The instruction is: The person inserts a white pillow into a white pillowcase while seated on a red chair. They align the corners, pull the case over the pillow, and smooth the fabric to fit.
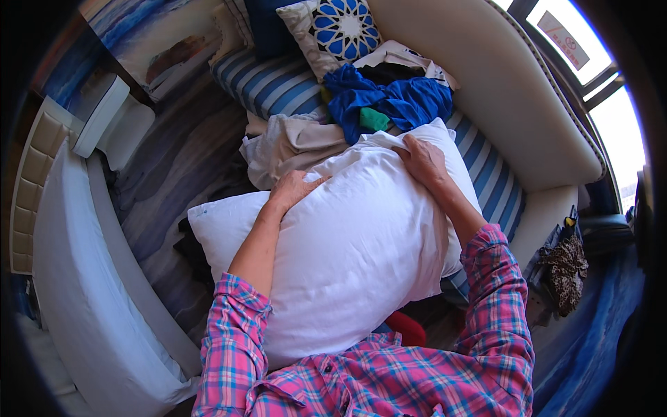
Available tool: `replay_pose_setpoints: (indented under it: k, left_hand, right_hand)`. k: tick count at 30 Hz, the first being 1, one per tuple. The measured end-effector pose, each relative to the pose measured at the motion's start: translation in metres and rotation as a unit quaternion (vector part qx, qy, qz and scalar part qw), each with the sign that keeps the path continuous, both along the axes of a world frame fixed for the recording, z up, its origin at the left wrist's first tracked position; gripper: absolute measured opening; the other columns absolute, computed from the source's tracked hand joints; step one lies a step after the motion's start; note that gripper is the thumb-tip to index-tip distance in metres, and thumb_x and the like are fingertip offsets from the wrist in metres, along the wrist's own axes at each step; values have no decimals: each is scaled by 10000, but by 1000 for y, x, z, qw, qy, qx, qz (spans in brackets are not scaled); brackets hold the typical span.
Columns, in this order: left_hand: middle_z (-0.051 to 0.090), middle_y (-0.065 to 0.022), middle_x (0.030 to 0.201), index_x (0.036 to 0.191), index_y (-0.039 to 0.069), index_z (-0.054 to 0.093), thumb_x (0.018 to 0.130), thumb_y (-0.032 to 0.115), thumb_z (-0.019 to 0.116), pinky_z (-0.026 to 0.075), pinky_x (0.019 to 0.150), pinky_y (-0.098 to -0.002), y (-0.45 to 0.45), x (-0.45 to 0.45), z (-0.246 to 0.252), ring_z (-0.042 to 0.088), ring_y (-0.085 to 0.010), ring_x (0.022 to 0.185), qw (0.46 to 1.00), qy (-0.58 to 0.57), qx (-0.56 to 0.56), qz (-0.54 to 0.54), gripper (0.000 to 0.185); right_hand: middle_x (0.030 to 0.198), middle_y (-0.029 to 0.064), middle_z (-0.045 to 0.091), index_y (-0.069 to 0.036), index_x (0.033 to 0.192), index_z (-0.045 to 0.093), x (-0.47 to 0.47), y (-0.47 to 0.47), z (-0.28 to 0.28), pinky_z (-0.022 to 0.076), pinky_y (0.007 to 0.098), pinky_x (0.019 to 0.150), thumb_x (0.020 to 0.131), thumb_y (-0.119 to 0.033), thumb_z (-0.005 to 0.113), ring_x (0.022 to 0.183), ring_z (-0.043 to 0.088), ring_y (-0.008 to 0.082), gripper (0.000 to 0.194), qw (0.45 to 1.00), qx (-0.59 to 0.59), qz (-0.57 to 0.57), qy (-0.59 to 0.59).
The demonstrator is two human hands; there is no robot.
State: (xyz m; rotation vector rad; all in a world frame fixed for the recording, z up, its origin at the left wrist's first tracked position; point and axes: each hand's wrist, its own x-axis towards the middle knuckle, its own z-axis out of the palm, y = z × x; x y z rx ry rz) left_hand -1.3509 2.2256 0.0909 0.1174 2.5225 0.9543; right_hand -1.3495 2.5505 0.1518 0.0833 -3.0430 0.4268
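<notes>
A plump white pillow leans against my body, wrinkled along its far edge. My left hand grips its far left side, the thumb lying on top of the fabric. My right hand holds the far right part, its fingers bent into the cloth. Underneath lies more white bedding, seen as a pillow corner on the left and a white edge on the right. Whether these belong to one pillow or two is hidden.
A blue-striped sofa holds a patterned cushion, blue clothing, a green cloth and beige fabric. At left stands a bed with a white sheet, beside a white chair. A leopard-print cloth hangs at right.
</notes>
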Motion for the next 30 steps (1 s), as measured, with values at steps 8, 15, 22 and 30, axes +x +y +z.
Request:
replay_pose_setpoints:
  k: [8,15,22,30]
  left_hand:
    - [750,-200,875,928,9,768,685,795,741,559,770,-430,17,66,85,729,-345,833,991,99,84,30,824]
    - [695,16,754,925,-6,756,838,197,862,465,628,-231,-3,161,189,562,-36,705,911,146,375,85,245]
    - [497,-51,632,683,74,557,757,193,882,411,545,-394,-23,192,278,508,-275,568,775,630,52,10,354]
    - [462,-22,656,698,134,535,751,149,765,377,566,-384,-23,235,181,518,-226,608,790,607,-76,-42,236]
  right_hand:
    - [1128,197,722,-76,1210,673,13,-17,44,549,414,896,919,-490,692,1046,700,343,506,994,-55,54,-81]
    - [940,124,739,-44,1151,706,99,-21,140,549,322,806,893,-111,743,853,695,208,269,937,-311,101,122]
    - [876,115,721,-57,1163,674,114,-59,204,543,288,740,892,-76,746,803,694,160,281,811,-404,129,404]
    - [1077,177,656,22,1245,569,160,-57,68,505,370,879,757,80,722,994,652,317,514,869,-222,144,419]
